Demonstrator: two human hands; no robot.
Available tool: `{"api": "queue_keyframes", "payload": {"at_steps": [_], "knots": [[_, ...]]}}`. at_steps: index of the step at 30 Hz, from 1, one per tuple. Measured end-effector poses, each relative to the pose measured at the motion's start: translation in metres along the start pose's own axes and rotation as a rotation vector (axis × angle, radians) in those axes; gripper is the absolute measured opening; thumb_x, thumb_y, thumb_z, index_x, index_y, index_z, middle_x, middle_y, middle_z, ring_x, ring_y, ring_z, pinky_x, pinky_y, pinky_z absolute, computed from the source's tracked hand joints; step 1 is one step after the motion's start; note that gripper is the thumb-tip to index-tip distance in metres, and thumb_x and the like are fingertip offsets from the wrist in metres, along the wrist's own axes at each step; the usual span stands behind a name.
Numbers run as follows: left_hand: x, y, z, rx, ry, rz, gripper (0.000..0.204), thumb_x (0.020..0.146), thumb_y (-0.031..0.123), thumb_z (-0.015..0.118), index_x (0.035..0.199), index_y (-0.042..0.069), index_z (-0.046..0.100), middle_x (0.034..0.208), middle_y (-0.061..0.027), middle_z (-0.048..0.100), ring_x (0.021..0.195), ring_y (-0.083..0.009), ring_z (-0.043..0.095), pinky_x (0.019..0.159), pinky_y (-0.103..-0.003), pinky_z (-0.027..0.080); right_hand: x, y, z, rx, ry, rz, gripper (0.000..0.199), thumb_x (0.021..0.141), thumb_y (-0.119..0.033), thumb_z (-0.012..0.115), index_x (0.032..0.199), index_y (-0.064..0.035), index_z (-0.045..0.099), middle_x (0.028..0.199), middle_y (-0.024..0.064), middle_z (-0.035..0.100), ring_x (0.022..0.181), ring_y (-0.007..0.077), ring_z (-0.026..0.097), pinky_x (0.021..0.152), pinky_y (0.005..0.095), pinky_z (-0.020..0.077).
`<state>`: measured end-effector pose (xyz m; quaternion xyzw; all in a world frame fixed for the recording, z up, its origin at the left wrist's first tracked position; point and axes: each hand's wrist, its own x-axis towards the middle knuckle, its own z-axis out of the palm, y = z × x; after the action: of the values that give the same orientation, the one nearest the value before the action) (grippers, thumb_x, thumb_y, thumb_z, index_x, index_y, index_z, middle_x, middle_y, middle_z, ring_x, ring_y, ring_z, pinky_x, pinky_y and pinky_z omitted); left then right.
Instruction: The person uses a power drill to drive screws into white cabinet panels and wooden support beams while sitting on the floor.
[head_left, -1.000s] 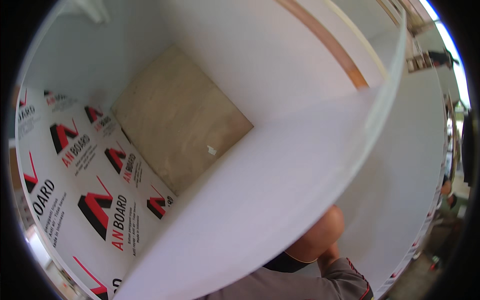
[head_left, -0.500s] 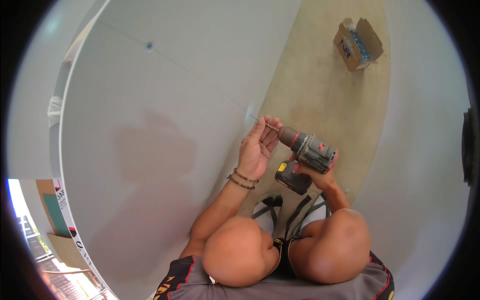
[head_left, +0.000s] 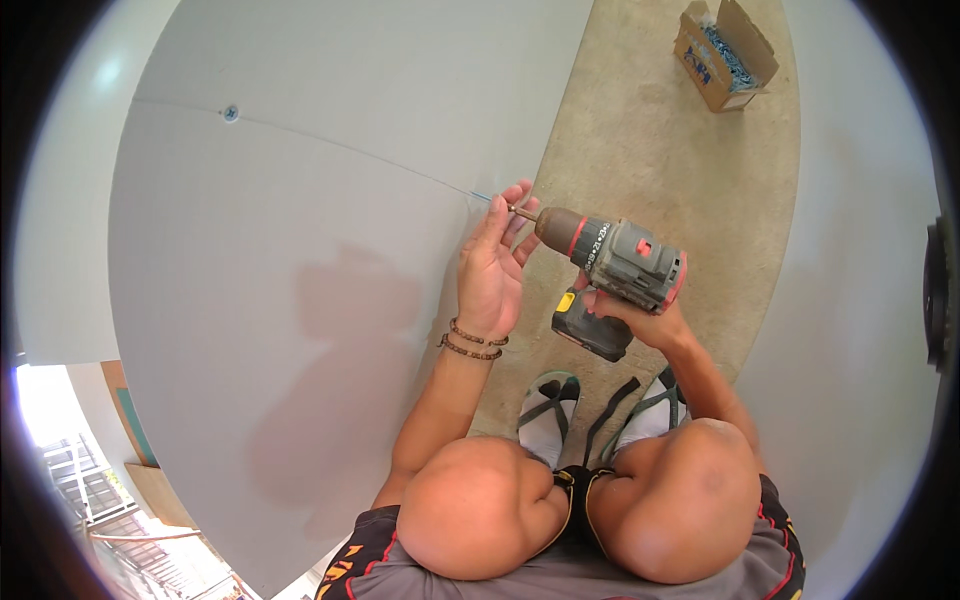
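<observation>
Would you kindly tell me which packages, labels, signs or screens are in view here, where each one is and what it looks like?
Open brown cardboard box: on the tan floor at the top right, beyond the drill; flaps up, a blue printed patch on its side, filled with small silvery-blue screws.
Yellow label: on the dark battery base of the grey and red cordless drill held in the right hand; small and rectangular.
No signs or screens show.

The right hand (head_left: 625,305) grips a cordless drill (head_left: 612,268), its bit tip between the left hand (head_left: 492,265) fingers beside the white board (head_left: 300,280).
</observation>
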<state>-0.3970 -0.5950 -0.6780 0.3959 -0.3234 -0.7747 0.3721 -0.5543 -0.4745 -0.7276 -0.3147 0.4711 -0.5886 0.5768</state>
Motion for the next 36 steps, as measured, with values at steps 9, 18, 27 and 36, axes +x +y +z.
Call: {"api": "queue_keyframes", "payload": {"at_steps": [9, 18, 27, 36], "knots": [[0.001, -0.004, -0.012, 0.04, -0.01, 0.101, 0.033, 0.103, 0.033, 0.05, 0.124, 0.009, 0.053, 0.155, -0.0056, 0.032, 0.143, -0.0208, 0.027, 0.114, -0.041, 0.029, 0.004, -0.001, -0.001, -0.053, -0.029, 0.001, 0.026, 0.079, -0.004, 0.077, 0.103, -0.004, 0.067, 0.093, 0.0023, 0.072, 0.084, 0.0093, 0.066, 0.076, 0.0287, 0.0552], [0.005, -0.005, -0.017, -0.012, -0.019, 0.114, 0.023, 0.103, 0.03, 0.052, 0.113, 0.011, 0.06, 0.16, -0.0071, 0.026, 0.148, -0.022, 0.017, 0.119, -0.041, 0.02, 0.0, 0.017, -0.013, -0.258, -0.012, -0.064, 0.034, 0.076, -0.006, 0.077, 0.108, -0.0049, 0.066, 0.098, 0.0037, 0.07, 0.093, 0.0133, 0.065, 0.085, 0.0312, 0.0524], [0.012, 0.01, -0.01, -0.222, 0.211, -0.068, 0.021, 0.102, 0.028, 0.052, 0.11, 0.011, 0.062, 0.16, -0.0069, 0.026, 0.149, -0.0217, 0.016, 0.119, -0.041, 0.019, 0.0, 0.013, -0.016, -0.237, -0.039, -0.034, 0.036, 0.076, -0.007, 0.079, 0.11, -0.0055, 0.066, 0.1, 0.0033, 0.069, 0.093, 0.0145, 0.065, 0.085, 0.0323, 0.0519], [0.006, -0.005, -0.014, -0.051, -0.021, 0.129, 0.024, 0.102, 0.03, 0.052, 0.113, 0.01, 0.061, 0.161, -0.0065, 0.025, 0.149, -0.0216, 0.016, 0.119, -0.04, 0.017, -0.001, 0.017, -0.016, -0.322, -0.028, -0.13, 0.032, 0.077, -0.008, 0.078, 0.106, -0.0062, 0.067, 0.1, 0.0045, 0.069, 0.092, 0.0148, 0.065, 0.083, 0.0325, 0.0521]]}}
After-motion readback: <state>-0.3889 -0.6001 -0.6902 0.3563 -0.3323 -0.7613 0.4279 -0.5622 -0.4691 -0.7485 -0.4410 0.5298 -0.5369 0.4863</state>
